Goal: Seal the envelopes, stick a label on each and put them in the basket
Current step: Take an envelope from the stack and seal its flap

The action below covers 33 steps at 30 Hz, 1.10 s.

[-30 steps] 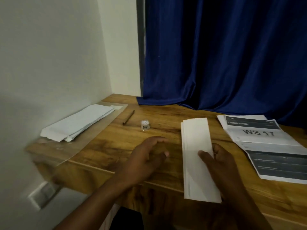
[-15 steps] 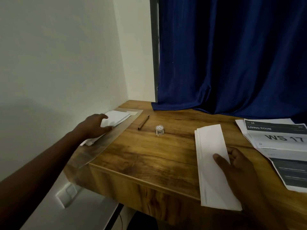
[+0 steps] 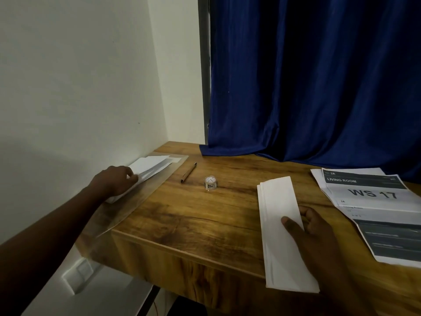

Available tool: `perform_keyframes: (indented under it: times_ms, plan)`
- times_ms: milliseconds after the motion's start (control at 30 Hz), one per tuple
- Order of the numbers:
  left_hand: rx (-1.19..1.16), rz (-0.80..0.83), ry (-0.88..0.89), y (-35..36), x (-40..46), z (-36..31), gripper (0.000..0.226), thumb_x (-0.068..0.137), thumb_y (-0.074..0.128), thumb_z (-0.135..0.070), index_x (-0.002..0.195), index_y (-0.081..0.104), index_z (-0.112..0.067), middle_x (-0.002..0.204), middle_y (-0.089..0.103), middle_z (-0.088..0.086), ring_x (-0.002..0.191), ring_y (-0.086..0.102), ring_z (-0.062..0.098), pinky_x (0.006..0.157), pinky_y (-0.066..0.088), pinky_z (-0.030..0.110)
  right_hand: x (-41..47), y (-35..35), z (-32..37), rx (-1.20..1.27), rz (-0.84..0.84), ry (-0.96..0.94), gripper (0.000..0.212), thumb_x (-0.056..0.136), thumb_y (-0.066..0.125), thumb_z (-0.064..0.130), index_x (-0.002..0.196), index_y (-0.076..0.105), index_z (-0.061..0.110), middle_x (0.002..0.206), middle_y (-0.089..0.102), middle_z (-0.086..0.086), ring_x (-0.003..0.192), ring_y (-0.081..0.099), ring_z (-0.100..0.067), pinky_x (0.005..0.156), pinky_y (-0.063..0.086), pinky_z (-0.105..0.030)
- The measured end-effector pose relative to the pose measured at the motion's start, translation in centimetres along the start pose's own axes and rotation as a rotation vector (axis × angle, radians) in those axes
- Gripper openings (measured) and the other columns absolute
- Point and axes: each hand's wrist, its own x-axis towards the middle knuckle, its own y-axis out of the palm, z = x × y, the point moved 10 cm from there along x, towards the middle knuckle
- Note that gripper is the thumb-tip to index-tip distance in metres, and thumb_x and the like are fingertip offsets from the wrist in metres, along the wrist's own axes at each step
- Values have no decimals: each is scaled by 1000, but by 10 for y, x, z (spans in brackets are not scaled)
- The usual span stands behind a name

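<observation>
Envelopes lie in two groups on the brown wood-grain desk (image 3: 182, 213). The near group — a stack of long white paper envelopes (image 3: 282, 229) — runs lengthwise away from the person, its near end overhanging the desk's front edge. The right hand (image 3: 319, 231) holds this stack at its right side: the thumb (image 3: 290, 225) presses down on the top envelope while the other fingers curl at the stack's right edge, so the hand pinches the paper rather than lying flat.

Far to the left, against the pale wall (image 3: 68, 87), a second pile of white envelopes (image 3: 150, 167) rests in a shallow clear plastic tray (image 3: 145, 197) that sits along the desk's left edge. The left hand (image 3: 114, 182) reaches out to this pile, fingers bent over its near end and touching the paper; whether they actually grip an envelope cannot be told from this angle.

Between the two groups, well apart from both hands, a slim brown pen (image 3: 188, 172) lies at a slant just beside the tray, and a small clear round dispenser (image 3: 210, 183) — holding what looks like a white roll — stands near it. To the right of the near stack lies a folded printed sheet reading "LIVING ROOM" and "WS 17" (image 3: 373, 201). A dark blue curtain (image 3: 319, 76) hangs behind, its hem touching the desk's far edge.
</observation>
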Motion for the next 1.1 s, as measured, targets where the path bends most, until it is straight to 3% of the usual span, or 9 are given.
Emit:
perform_keyframes:
  times_ms: [100, 200, 333, 500, 633, 767, 967, 1033, 1100]
  plan:
    - [75, -68, 14, -8, -1, -5, 35, 100, 47, -40, 95, 72, -16, 96, 71, 7, 80, 62, 23, 68, 46, 31, -1, 0, 0, 19, 10, 5, 45, 95, 65, 32, 134, 53, 13, 114, 57, 1, 91, 57, -15, 72, 44, -28]
    - [175, -169, 20, -20, -6, -11, 29, 98, 48, -33, 91, 70, -16, 87, 68, 5, 71, 62, 21, 62, 46, 28, -2, -1, 1, 15, 6, 3, 44, 95, 65, 31, 133, 54, 12, 111, 56, 2, 83, 54, -7, 64, 40, -20]
    - [187, -228, 18, -31, -11, -13, 22, 98, 56, -39, 98, 70, -22, 86, 65, 0, 74, 62, 20, 62, 45, 28, -3, -1, 2, -6, 6, -7, 43, 95, 66, 31, 131, 55, 12, 111, 55, 4, 82, 52, -3, 65, 40, -19]
    - [64, -172, -64, -36, -8, 0, 36, 86, 66, -63, 85, 68, -28, 84, 65, -3, 76, 61, 19, 65, 44, 29, -2, -2, 4, -24, -1, -13, 42, 95, 66, 31, 131, 55, 13, 110, 54, 6, 80, 49, 3, 64, 38, -15]
    - [70, -138, -40, -40, -8, -1, 34, 93, 57, -61, 95, 70, -29, 98, 69, 1, 84, 62, 23, 70, 44, 32, -4, -1, 6, 0, 16, -26, 39, 95, 66, 28, 130, 56, 14, 111, 58, 5, 83, 52, 3, 65, 39, -15]
    - [7, -289, -25, -76, -23, 4, 29, 96, 55, -57, 102, 69, -33, 104, 72, 6, 93, 66, 32, 75, 50, 37, -6, 1, 7, 7, 36, -14, 40, 95, 65, 27, 132, 55, 14, 127, 63, -5, 94, 58, -11, 72, 44, -20]
    - [-381, -649, 90, -174, -74, 3, 36, 92, 56, -66, 99, 65, -32, 89, 72, -11, 83, 69, 19, 74, 53, 38, -11, 2, 28, 52, 122, -138, 75, 96, 65, 22, 156, 24, 38, 140, 31, 26, 126, 33, 0, 98, 33, -22]
    - [-660, -704, 104, -191, -97, -1, 40, 89, 58, -69, 102, 65, -32, 87, 73, -8, 73, 67, 6, 69, 51, 31, -13, 2, 31, 34, 144, -175, 68, 97, 63, 21, 152, 30, 44, 143, 28, 29, 130, 30, 3, 102, 29, -18]
    - [-916, -700, 120, -192, -118, -12, 34, 90, 62, -62, 103, 65, -31, 89, 74, 2, 69, 64, 11, 66, 48, 31, -16, 3, 32, 15, 165, -192, 51, 99, 59, 21, 140, 46, 47, 141, 36, 28, 126, 37, 5, 101, 31, -15]
